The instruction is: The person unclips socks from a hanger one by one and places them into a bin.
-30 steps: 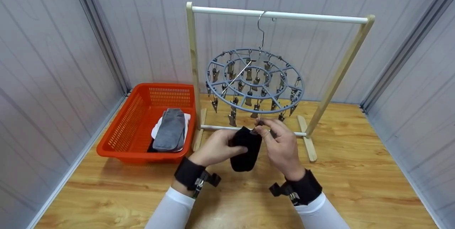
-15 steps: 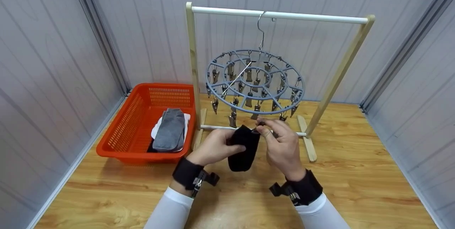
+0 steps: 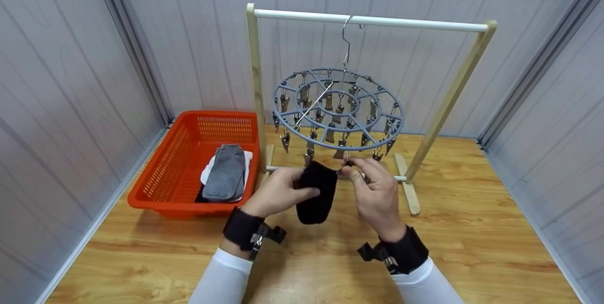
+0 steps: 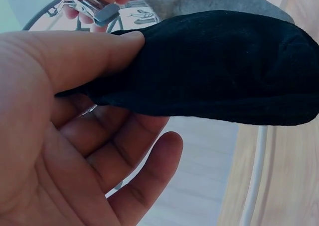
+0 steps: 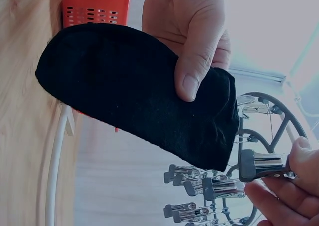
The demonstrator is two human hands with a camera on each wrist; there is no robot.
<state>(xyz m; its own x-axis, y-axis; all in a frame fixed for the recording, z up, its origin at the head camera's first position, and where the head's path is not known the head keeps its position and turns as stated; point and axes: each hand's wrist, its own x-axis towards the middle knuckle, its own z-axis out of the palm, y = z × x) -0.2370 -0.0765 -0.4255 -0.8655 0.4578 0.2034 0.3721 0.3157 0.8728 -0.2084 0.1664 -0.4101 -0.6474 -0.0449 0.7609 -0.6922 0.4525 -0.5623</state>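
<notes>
My left hand (image 3: 283,193) pinches a black sock (image 3: 317,195) near its opening, with the thumb lying over the front of the fabric. The sock hangs toe down below the round hanger (image 3: 330,146). With thumb and fingers my right hand (image 3: 376,193) holds a metal clip (image 5: 263,165) that belongs to the hanger's outer ring. In the right wrist view the clip's dark tip points at the corner of the sock's opening, a small gap apart. From the left wrist view, the same clip (image 4: 97,9) shows beyond the left thumb, at the sock's open end.
Several more clips (image 3: 307,155) dangle from the hanger, which hooks over the white bar (image 3: 415,22) of a wooden rack (image 3: 460,84). Left of the rack sits an orange basket (image 3: 165,206) holding folded grey socks (image 3: 225,174) on white fabric. Ribbed panels (image 3: 198,35) enclose the wooden surface.
My left hand has moved slightly left with the black sock, so its opening has drawn away from the clip. The right hand has stayed nearly in place, holding the clip.
</notes>
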